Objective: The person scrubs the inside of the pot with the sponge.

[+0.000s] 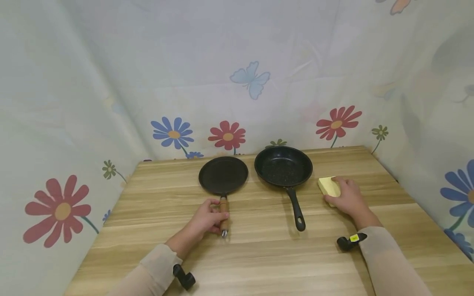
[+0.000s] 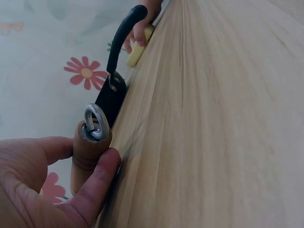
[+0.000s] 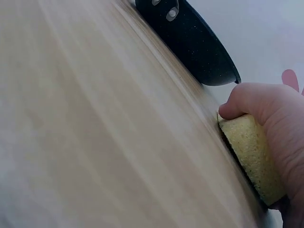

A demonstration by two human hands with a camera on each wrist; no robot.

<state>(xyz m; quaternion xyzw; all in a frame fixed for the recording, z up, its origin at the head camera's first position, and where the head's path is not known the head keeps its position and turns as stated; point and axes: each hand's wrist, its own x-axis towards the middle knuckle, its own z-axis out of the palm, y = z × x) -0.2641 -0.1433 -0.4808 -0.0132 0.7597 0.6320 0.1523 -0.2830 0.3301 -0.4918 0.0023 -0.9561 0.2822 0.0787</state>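
A flat black crepe pan (image 1: 223,174) lies on the table, its wooden handle (image 1: 224,213) pointing toward me. My left hand (image 1: 207,217) holds that handle between thumb and fingers; the left wrist view shows the metal ring (image 2: 97,121) at its end. At the right, my right hand (image 1: 348,197) grips a yellow sponge (image 1: 328,187) by its sides. In the right wrist view the sponge (image 3: 251,156) has a dark underside facing the tabletop. Between the hands stands a deeper black frying pan (image 1: 283,166) with a black handle (image 1: 295,209), touched by neither hand.
The wood-grain table (image 1: 259,263) backs onto a white cloth (image 1: 185,61) printed with flowers and butterflies, which also hangs at both sides. A small black wrist camera (image 1: 184,277) sits at the left sleeve, another camera (image 1: 348,242) at the right.
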